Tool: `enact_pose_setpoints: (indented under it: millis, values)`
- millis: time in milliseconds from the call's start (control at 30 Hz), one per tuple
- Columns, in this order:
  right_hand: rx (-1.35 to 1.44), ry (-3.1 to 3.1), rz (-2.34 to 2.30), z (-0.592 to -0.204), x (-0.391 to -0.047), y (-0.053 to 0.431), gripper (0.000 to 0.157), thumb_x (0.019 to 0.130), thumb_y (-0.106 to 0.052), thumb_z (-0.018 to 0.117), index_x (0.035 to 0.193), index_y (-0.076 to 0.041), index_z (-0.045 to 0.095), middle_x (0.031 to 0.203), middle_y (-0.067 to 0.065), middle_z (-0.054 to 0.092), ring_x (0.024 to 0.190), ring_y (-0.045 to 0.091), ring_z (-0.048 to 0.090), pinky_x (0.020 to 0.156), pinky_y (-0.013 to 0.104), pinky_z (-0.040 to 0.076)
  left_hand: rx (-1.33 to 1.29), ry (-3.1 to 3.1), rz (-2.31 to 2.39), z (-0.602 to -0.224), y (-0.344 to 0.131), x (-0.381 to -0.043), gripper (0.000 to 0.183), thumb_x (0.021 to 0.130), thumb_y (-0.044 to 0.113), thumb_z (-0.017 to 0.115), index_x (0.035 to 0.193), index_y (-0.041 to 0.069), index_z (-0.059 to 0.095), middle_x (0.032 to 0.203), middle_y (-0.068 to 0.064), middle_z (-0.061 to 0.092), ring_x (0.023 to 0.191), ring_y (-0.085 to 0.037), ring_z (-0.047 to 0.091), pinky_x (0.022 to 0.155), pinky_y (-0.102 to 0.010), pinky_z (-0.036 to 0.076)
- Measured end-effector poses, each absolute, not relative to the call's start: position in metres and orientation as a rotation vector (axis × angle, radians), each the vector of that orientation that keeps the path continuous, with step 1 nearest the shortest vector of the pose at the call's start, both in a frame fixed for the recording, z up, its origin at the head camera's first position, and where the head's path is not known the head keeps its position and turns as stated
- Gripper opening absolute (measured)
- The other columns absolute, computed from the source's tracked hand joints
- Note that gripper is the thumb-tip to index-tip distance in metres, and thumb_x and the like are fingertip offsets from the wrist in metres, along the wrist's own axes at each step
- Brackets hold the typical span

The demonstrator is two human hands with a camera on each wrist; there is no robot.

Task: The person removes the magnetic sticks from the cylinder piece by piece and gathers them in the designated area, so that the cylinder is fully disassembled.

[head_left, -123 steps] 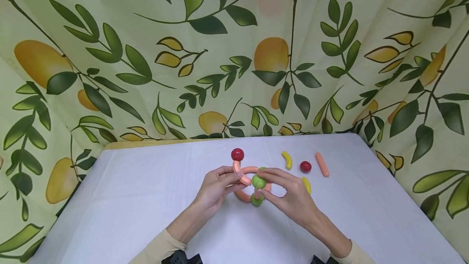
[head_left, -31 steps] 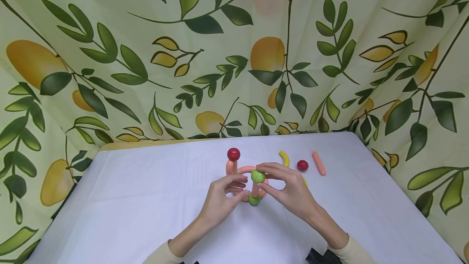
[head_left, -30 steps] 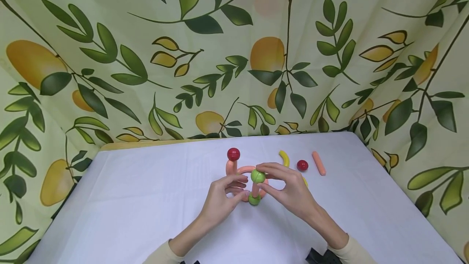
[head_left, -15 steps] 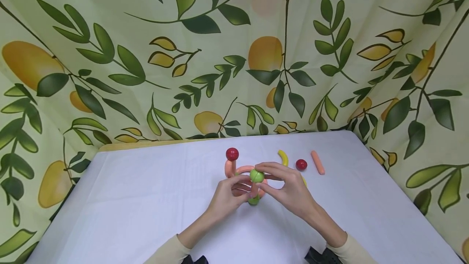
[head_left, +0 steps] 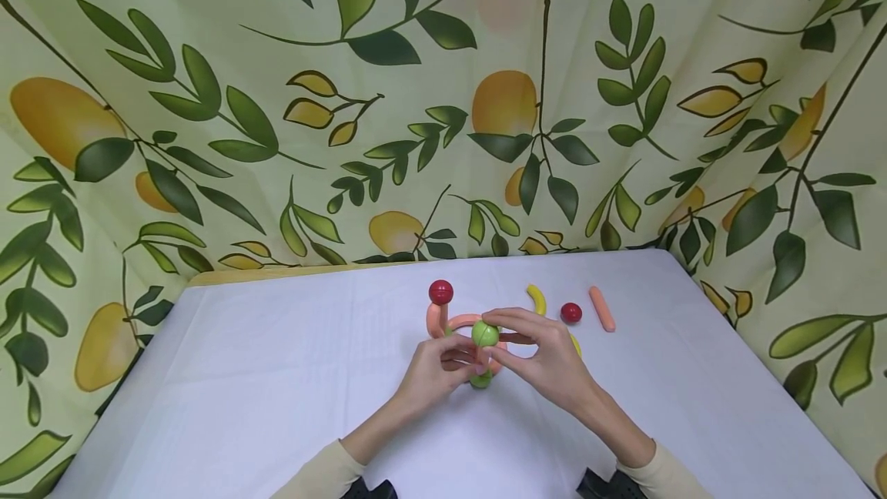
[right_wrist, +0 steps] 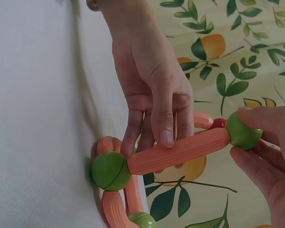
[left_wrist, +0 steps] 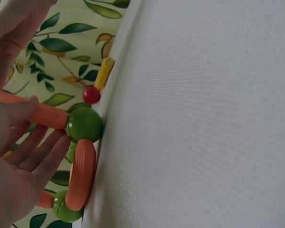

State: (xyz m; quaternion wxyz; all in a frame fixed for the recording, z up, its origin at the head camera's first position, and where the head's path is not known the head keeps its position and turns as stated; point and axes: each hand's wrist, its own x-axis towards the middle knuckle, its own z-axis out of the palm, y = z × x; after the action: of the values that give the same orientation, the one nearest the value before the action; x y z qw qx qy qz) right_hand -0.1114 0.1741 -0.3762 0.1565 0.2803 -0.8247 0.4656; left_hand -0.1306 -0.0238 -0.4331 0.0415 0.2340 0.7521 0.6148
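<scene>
A ring of curved orange rods and green balls lies on the table. From its near green ball a straight orange rod rises to a second green ball. My left hand pinches the straight rod, thumb on the near side and fingers behind it. With thumb and fingertips, my right hand pinches the green ball at the rod's top. At the ring's far left, a curved orange rod stands up with a red ball on it. My hands hide part of the ring.
Right of the ring lie a yellow curved rod, a loose red ball and a straight orange rod. Another yellow piece shows partly behind my right hand. A leaf-patterned curtain hangs behind the white-covered table.
My left hand has let go of the curved rod with the red ball, which now stands on the ring, and has come to pinch the straight rod. My right hand keeps the green ball.
</scene>
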Motion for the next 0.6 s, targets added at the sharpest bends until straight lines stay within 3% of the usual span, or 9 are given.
enact_pose_setpoints:
  millis: [167, 400, 600]
  values:
    - [0.772, -2.378, 1.374, -0.3764, -0.1116, 0.1735, 0.042, 0.075, -0.001, 0.083, 0.115, -0.007, 0.072, 0.116, 0.004, 0.069, 0.103, 0.02, 0.068, 0.074, 0.035, 0.059, 0.722, 2.278, 1.907, -0.4357, -0.0221, -0.1305, 0.025, 0.082, 0.0, 0.077, 0.106, -0.004, 0.07, 0.098, -0.014, 0.072, 0.09, -0.027, 0.071, 0.079, -0.029, 0.058]
    - [0.779, -2.35, 1.414, -0.3787, -0.1138, 0.1741, 0.041, 0.075, -0.002, 0.083, 0.114, -0.003, 0.072, 0.115, 0.004, 0.07, 0.102, 0.019, 0.068, 0.075, 0.027, 0.058, 0.746, 2.332, 1.909, -0.4373, -0.0207, -0.1296, 0.023, 0.082, 0.002, 0.078, 0.104, -0.002, 0.072, 0.096, -0.011, 0.073, 0.086, -0.024, 0.072, 0.077, -0.027, 0.058]
    - [0.738, -2.34, 1.525, -0.3818, -0.1161, 0.1749, 0.039, 0.076, -0.006, 0.084, 0.113, -0.006, 0.073, 0.113, 0.003, 0.071, 0.103, 0.016, 0.067, 0.076, 0.027, 0.058, 0.749, 2.357, 1.893, -0.4354, -0.02, -0.1289, 0.021, 0.082, 0.001, 0.078, 0.102, -0.001, 0.072, 0.094, -0.011, 0.073, 0.082, -0.021, 0.072, 0.074, -0.026, 0.058]
